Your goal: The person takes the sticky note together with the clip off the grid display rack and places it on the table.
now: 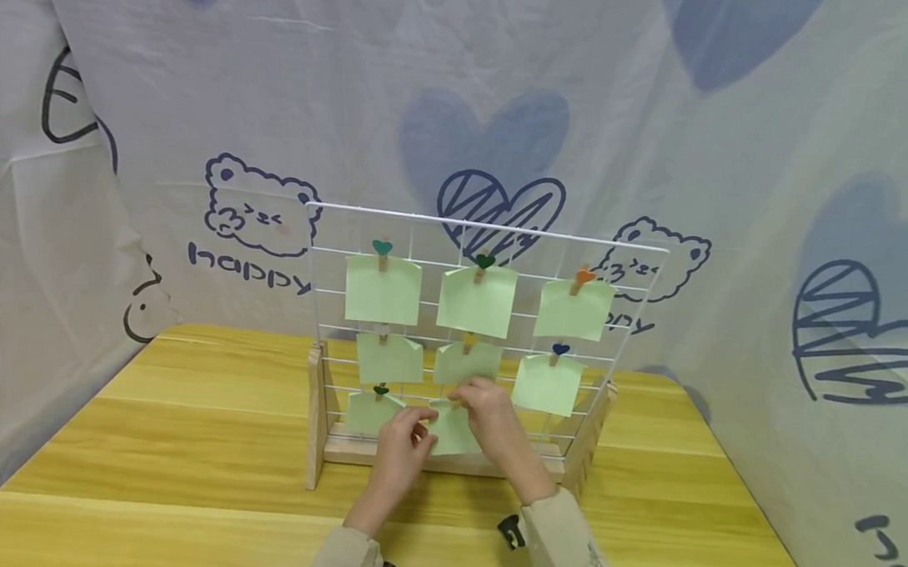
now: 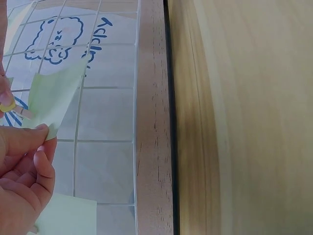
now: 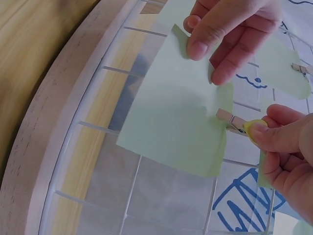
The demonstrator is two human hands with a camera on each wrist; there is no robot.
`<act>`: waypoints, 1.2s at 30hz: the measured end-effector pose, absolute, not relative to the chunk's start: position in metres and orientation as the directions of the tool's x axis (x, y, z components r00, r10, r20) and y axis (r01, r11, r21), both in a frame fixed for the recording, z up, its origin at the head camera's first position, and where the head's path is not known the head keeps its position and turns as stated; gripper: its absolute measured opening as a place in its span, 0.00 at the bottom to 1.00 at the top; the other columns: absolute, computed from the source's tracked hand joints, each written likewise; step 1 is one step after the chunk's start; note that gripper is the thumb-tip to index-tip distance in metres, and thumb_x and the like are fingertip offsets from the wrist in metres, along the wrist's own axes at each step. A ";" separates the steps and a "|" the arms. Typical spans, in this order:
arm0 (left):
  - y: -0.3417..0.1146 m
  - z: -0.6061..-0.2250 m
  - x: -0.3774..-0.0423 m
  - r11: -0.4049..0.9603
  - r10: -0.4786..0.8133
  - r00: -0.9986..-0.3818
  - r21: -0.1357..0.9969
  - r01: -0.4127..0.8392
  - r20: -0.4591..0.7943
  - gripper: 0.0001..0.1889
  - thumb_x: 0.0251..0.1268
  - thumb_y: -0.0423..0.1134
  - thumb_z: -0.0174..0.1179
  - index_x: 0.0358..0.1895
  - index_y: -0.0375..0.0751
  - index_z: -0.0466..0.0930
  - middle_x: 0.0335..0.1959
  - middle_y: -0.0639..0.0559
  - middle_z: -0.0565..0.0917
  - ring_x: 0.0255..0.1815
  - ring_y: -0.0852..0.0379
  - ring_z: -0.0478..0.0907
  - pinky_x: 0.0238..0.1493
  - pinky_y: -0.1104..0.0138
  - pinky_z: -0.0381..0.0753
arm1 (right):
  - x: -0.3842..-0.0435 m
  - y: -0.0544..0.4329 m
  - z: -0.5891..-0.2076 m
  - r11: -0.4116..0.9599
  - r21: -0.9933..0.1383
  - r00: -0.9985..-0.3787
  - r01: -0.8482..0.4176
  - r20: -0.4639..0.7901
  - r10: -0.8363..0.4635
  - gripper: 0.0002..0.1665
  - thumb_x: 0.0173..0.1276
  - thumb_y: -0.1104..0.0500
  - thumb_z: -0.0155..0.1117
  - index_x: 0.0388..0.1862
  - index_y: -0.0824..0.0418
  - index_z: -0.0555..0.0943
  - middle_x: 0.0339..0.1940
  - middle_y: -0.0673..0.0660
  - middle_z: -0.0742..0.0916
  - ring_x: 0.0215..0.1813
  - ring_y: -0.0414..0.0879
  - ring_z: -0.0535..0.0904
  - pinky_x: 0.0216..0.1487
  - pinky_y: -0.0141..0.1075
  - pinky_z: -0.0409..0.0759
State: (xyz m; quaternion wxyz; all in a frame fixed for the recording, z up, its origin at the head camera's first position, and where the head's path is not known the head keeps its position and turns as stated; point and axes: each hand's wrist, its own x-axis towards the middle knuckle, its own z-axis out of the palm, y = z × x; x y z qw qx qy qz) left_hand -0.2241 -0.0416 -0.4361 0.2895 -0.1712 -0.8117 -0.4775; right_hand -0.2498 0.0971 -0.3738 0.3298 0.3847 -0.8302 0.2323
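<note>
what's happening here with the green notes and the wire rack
A person is working at a white wire grid standing in a wooden base on a table. The left hand pinches the edge of a green note in the bottom row, while the right hand pinches a small peg at the note's top edge. Seven other notes already hang pegged on the grid.

Wire grid (image 1: 633, 323) upright on table (image 1: 193, 441), notes clipped across it. Against grid's lowest row, middle: note (image 1: 452, 429), left hand (image 1: 401, 448) at its left, right hand (image 1: 494, 422) with clip (image 3: 239, 126) at its right.
</note>
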 end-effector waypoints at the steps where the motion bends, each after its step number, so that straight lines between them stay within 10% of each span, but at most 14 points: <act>1: -0.042 -0.436 -0.224 0.484 -0.001 -0.776 0.679 0.552 0.631 0.15 0.39 0.17 0.64 0.35 0.30 0.78 0.31 0.43 0.79 0.24 0.56 0.74 0.23 0.71 0.74 | -0.249 0.098 -0.374 0.593 -0.139 -0.488 -0.793 0.727 -0.483 0.15 0.42 0.83 0.62 0.24 0.66 0.81 0.24 0.57 0.82 0.29 0.47 0.79 0.31 0.30 0.78; 20: -0.041 -0.433 -0.216 0.443 -0.035 -0.779 0.708 0.549 0.626 0.15 0.37 0.16 0.64 0.34 0.29 0.79 0.30 0.44 0.80 0.22 0.57 0.74 0.22 0.71 0.75 | -0.240 0.112 -0.371 0.538 -0.180 -0.437 -0.823 0.806 -0.399 0.12 0.42 0.80 0.67 0.24 0.68 0.82 0.26 0.57 0.82 0.31 0.48 0.80 0.32 0.29 0.78; 36: -0.039 -0.432 -0.210 0.415 -0.048 -0.765 0.709 0.570 0.642 0.17 0.35 0.16 0.64 0.35 0.29 0.79 0.30 0.43 0.81 0.22 0.57 0.75 0.21 0.72 0.75 | -0.228 0.122 -0.377 0.478 -0.352 -0.511 -0.805 0.821 -0.256 0.13 0.39 0.81 0.66 0.26 0.71 0.81 0.29 0.60 0.83 0.30 0.49 0.80 0.33 0.26 0.77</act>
